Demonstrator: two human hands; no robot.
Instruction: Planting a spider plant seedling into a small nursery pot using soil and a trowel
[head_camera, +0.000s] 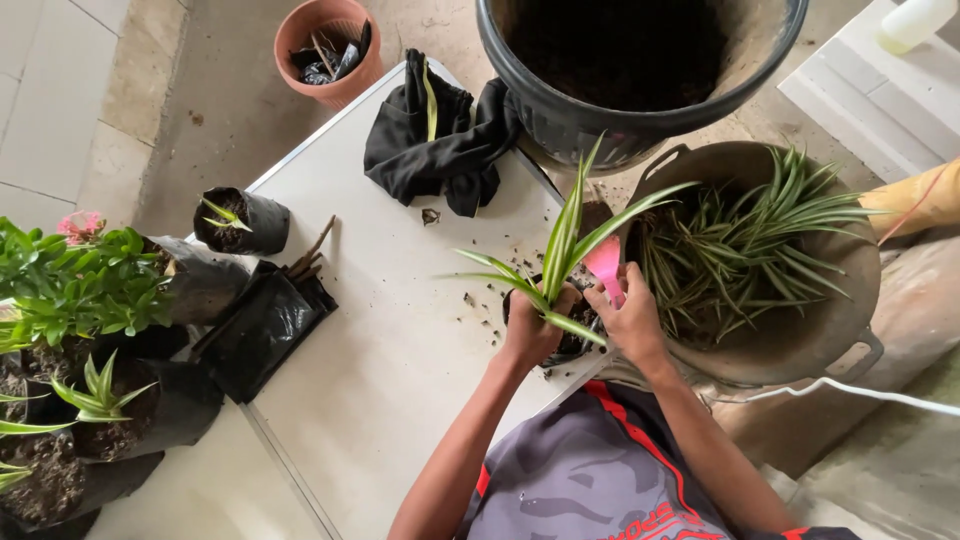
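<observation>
Head view: left hand (530, 335) grips the floppy striped seedling (565, 240) low at its base; right hand (630, 320) pinches a light pink scoop (605, 262).

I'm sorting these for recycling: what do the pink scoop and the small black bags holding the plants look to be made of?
Pink scoop: likely plastic, going by its smooth, evenly coloured surface. Black bags: thin plastic film, glossy and creased. The right hand holds the scoop.
</observation>
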